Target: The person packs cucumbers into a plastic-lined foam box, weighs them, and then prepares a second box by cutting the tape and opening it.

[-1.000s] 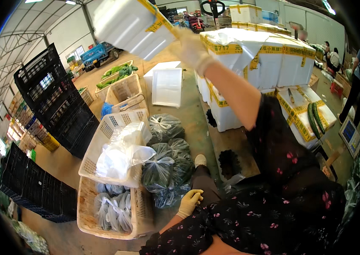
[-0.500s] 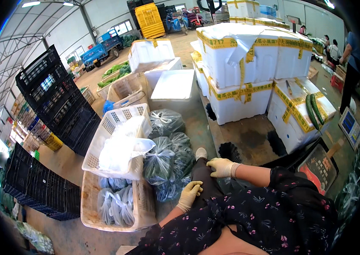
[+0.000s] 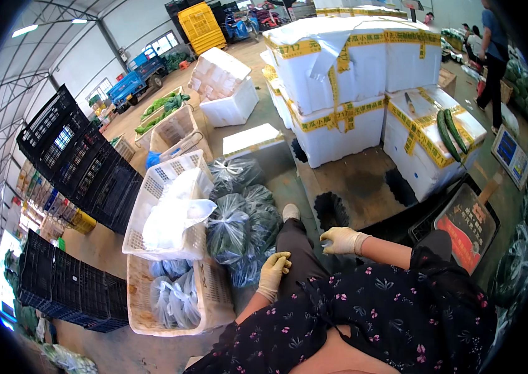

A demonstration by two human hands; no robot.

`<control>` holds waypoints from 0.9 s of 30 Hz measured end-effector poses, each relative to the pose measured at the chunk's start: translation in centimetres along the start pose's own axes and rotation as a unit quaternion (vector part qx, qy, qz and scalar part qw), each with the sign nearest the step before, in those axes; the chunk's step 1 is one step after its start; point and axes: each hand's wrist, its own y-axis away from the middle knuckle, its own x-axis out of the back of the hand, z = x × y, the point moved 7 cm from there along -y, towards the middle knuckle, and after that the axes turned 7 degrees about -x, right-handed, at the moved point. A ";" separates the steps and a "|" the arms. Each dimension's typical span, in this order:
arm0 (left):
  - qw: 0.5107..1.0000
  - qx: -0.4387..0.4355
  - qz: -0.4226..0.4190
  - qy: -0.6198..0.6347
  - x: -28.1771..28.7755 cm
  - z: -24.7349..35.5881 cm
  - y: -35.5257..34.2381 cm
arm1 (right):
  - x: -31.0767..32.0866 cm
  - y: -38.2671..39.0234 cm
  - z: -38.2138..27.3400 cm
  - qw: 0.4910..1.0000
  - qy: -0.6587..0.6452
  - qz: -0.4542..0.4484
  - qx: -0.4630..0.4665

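Note:
My left hand point(image 3: 272, 275), in a cream glove, rests beside my dark-trousered thigh with its fingers curled and nothing visible in them. My right hand point(image 3: 342, 240), gloved alike, hovers just right of my knee. Its fingers are bent together, and their inner side is hidden, so I cannot make out whether they hold anything. Left of my leg, clear plastic bags point(image 3: 229, 227) of dark green produce lie in a heap. Beside them a white perforated crate point(image 3: 134, 232) with white plastic sheeting sits on a larger, dirty crate point(image 3: 217, 299) holding knotted bags.
Taped white foam boxes point(image 3: 348, 131) are stacked ahead. Two cucumbers point(image 3: 449, 134) and a knife point(image 3: 410, 103) lie on the right one. A scale display point(image 3: 509, 156) stands at far right, black crates point(image 3: 83, 162) at left. A person point(image 3: 494, 62) stands at back right.
The view has shifted, so the surroundings appear displaced. My right hand has moved slightly right, away from my knee. My left hand still rests by my thigh.

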 end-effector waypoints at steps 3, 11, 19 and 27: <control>1.000 0.017 0.017 -0.006 0.2 0.5 0.2 | 0.2 1.3 1.2 0.999 -0.035 0.005 -0.016; 0.994 -0.020 -0.019 -0.103 -1.6 3.0 -0.5 | 4.3 9.2 5.9 0.960 -0.177 0.215 -0.003; 0.971 -0.049 -0.175 -0.157 -9.0 3.8 -2.4 | 6.3 23.1 11.9 0.904 -0.202 0.362 -0.108; 0.911 -0.194 -0.253 -0.261 -20.0 5.0 -4.6 | 5.3 38.2 19.3 0.785 -0.137 0.501 -0.337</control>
